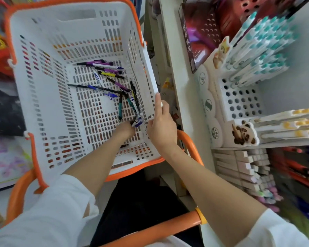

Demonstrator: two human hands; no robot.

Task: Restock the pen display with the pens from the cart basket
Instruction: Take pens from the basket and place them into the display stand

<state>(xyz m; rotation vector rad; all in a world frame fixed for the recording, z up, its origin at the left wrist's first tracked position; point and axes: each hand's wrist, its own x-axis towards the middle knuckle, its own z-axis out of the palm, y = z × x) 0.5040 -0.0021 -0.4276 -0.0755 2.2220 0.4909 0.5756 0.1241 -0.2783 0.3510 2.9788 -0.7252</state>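
Observation:
A white slotted basket [43, 97] with orange handles sits tilted on an orange cart. Several loose pens [111, 75] in purple, blue, teal and black lie scattered on its floor. My left hand [126, 130] is down inside the basket, its fingers closed on a small bunch of pens [137, 121] near the right wall. My right hand [161, 125] grips the basket's right rim, thumb along the edge. The white pen display [239, 102] with rows of holes stands on the shelf to the right, with teal-capped pens [264, 43] in its upper rows.
The orange cart handle [150, 230] crosses the bottom. A shelf upright [175, 68] stands between basket and display. Yellow-tipped pens [289, 125] with a panda card lie below the display. Boxed stationery [246, 168] fills the lower shelf; colourful goods sit at the left.

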